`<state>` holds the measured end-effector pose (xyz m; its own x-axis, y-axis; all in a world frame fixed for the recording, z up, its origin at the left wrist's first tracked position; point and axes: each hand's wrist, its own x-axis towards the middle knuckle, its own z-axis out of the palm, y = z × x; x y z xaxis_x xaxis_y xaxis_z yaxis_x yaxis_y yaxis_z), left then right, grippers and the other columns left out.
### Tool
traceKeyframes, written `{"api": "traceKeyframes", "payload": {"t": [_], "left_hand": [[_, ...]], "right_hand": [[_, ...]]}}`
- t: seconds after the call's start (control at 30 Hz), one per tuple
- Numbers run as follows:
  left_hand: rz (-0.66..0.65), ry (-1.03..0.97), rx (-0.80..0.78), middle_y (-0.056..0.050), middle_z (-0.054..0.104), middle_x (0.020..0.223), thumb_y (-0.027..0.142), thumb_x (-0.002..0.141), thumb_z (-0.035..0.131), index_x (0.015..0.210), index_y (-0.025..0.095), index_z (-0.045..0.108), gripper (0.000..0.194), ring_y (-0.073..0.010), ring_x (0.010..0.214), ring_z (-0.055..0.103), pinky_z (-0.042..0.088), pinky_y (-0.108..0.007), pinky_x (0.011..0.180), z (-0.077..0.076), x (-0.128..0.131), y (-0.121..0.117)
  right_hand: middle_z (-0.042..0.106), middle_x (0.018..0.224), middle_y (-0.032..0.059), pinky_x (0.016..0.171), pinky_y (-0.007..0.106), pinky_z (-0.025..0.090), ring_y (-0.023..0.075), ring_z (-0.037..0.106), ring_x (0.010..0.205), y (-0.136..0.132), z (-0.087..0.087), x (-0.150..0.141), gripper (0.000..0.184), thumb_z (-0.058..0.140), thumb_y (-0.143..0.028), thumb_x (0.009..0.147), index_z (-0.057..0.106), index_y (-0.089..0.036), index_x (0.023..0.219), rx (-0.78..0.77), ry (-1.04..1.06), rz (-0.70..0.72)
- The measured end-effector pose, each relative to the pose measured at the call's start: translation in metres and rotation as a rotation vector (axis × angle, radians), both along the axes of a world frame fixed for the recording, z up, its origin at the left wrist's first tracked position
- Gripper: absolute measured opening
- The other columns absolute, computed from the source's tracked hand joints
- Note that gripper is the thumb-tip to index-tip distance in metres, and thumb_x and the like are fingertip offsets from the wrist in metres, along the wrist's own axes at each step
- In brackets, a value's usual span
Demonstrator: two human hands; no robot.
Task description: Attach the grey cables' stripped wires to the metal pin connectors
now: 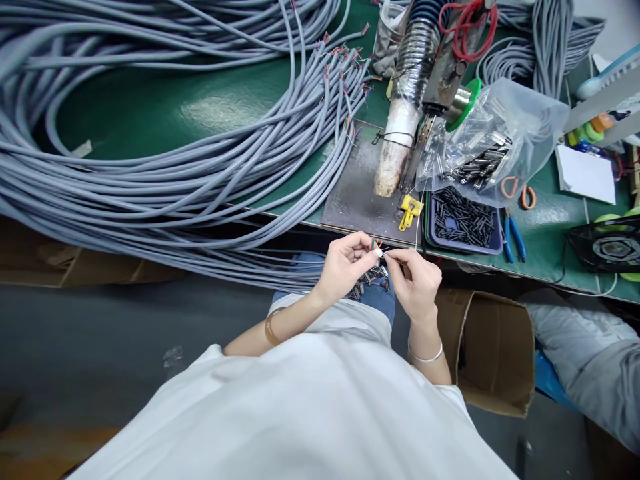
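Just in front of the table edge, my left hand (345, 263) is closed in a pinch around thin coloured wires (377, 245), red and green among them. White covering wraps the tip of its thumb. Fingertip to fingertip with it, my right hand (416, 283) pinches something small and dark at the wire ends, too small to name. Below both hands, several metal-and-black connectors (367, 283) with grey cables lie on my lap. On the table just beyond my fingers sits a yellow clip (410, 212), beside a dark mat (353, 193).
Grey cables (200, 167) with stripped ends cover the left. A taped hose (400, 133) and a solder spool (463, 103) stand ahead. Right are a bin of black pieces (463, 220), a bag of connectors (480, 153), blue pliers (514, 237) and a cardboard box (495, 347). Another person's sleeve (590, 353) shows.
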<state>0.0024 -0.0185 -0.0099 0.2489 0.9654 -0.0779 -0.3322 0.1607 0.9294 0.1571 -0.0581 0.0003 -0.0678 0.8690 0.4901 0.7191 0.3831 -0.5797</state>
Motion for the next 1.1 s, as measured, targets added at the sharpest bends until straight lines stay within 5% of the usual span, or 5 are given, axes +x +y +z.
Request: {"api": "traceKeyframes", "payload": {"t": [0.23,0.37,0.5,0.8,1.1], "left_hand": [[0.069,0.452,0.677,-0.001,0.065,0.069,0.012,0.084,0.062,0.075,0.017,0.062,0.010,-0.0084,0.058,0.054,0.040,-0.020,0.052,0.043,-0.016,-0.013],[-0.567,0.269,0.992,-0.001,0.068,0.066,0.003,0.084,0.054,0.074,0.020,0.060,0.020,-0.0105,0.056,0.059,0.043,-0.022,0.052,0.084,-0.031,-0.011],[-1.143,-0.417,0.625,-0.003,0.067,0.064,0.010,0.077,0.069,0.074,0.020,0.063,0.012,-0.0103,0.048,0.057,0.043,-0.021,0.045,0.062,-0.030,0.000],[-0.364,-0.534,-0.249,-0.005,0.073,0.098,0.024,0.079,0.076,0.072,0.015,0.061,0.019,-0.0040,0.044,0.054,0.032,-0.016,0.037,-0.016,-0.028,0.010],[-0.233,-0.390,-0.262,-0.001,0.069,0.071,0.028,0.073,0.083,0.075,0.015,0.064,0.023,-0.0030,0.041,0.046,0.031,-0.015,0.039,-0.011,-0.032,0.014]], "right_hand": [[0.059,0.061,-0.0065,0.041,0.027,0.032,0.0102,0.046,0.042,-0.023,0.050,0.025,0.013,0.064,-0.031,0.093,0.066,-0.029,0.106,0.108,0.404,-0.150],[0.076,0.084,-0.0046,0.058,0.025,0.052,0.0117,0.068,0.062,-0.026,0.096,0.042,0.035,0.059,-0.017,0.096,0.055,-0.031,0.127,-0.289,0.157,0.196],[0.074,0.079,-0.0037,0.062,0.022,0.049,0.0104,0.070,0.066,-0.019,0.122,0.053,0.003,0.060,-0.024,0.098,0.061,-0.025,0.100,-0.438,-0.312,0.395],[0.071,0.079,0.0146,0.060,0.034,0.024,0.0215,0.063,0.071,0.069,0.095,0.125,0.027,0.039,-0.023,0.101,0.064,-0.013,0.099,-0.276,-1.062,-0.652],[0.074,0.093,0.0055,0.080,0.035,0.047,0.0232,0.066,0.088,0.146,0.047,0.140,0.007,0.062,-0.029,0.089,0.065,-0.022,0.087,-0.195,-0.489,-0.275]]}}
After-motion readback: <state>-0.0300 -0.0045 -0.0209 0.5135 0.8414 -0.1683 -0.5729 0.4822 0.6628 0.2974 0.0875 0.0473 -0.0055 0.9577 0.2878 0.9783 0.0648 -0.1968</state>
